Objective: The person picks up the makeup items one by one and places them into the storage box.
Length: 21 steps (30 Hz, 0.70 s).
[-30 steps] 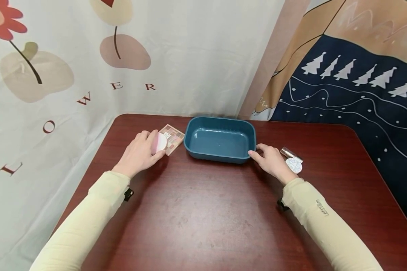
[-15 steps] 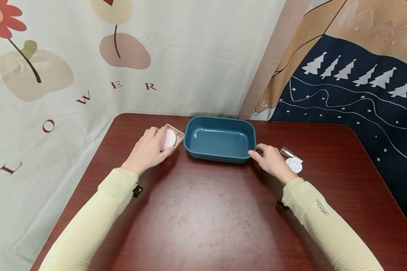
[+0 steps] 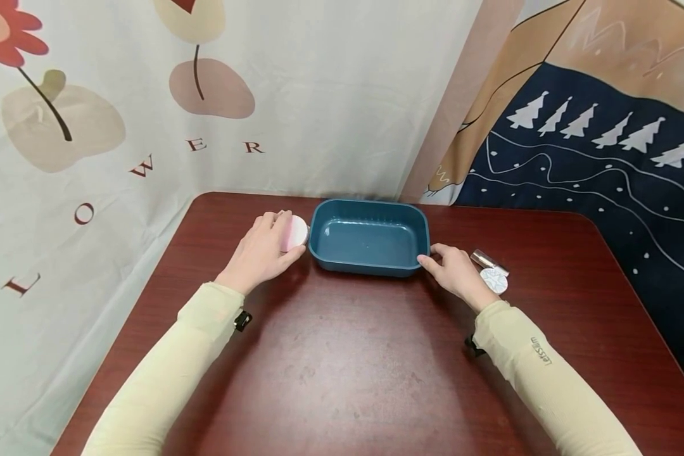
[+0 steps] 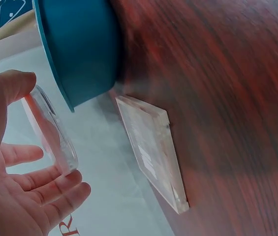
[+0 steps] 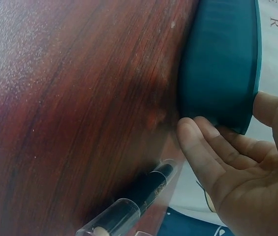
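My left hand pinches a round pink-and-white compact between thumb and fingers, just left of the blue plastic basin. In the left wrist view, the compact has a clear edge and is tilted, apart from the basin. Under that hand lies an eyeshadow palette on the table, mostly hidden in the head view. At the basin's front right corner, my right hand holds on: the thumb is at the rim, and the fingers rest against the outer side. The basin's visible inside holds nothing.
To the right of my right hand lies a lipstick-like tube, clear-capped and dark-bodied in the right wrist view. Beside it sits a round white patterned case. Printed curtains hang behind the brown table.
My left hand has moved right with the compact, over the palette and close to the basin's left side. The right hand and basin have stayed in place.
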Motion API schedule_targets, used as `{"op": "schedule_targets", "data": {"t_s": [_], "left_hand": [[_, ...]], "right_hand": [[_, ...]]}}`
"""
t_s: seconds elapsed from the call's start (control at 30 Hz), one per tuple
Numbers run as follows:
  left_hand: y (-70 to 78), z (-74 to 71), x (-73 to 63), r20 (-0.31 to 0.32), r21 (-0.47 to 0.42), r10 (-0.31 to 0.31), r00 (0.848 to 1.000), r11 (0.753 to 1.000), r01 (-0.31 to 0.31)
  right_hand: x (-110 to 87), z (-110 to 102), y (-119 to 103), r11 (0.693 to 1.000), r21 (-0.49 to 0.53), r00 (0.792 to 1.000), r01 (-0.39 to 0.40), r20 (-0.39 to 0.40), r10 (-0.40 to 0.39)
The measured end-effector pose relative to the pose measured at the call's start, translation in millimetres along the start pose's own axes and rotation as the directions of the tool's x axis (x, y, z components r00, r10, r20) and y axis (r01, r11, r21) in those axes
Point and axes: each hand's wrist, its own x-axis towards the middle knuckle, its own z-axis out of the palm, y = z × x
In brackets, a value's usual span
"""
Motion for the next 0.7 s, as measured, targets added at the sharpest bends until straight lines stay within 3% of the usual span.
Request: {"op": "schedule_targets", "data": {"t_s": [0.5,0.7], "left_hand": [[18.1,5.7,6.3,-0.013,-0.008,0.003,1.0,1.0,-0.004],[23.6,7.7,7.8,-0.013,-0.045,0.035,0.999,0.998,-0.035]], "right_hand": [[-0.3,-2,0,1.0,0.015,1.0,-0.004,-0.012,0.005],[-0.5,-2,0,1.0,-0.005,1.0,0.007,-0.021,-0.007]]}}
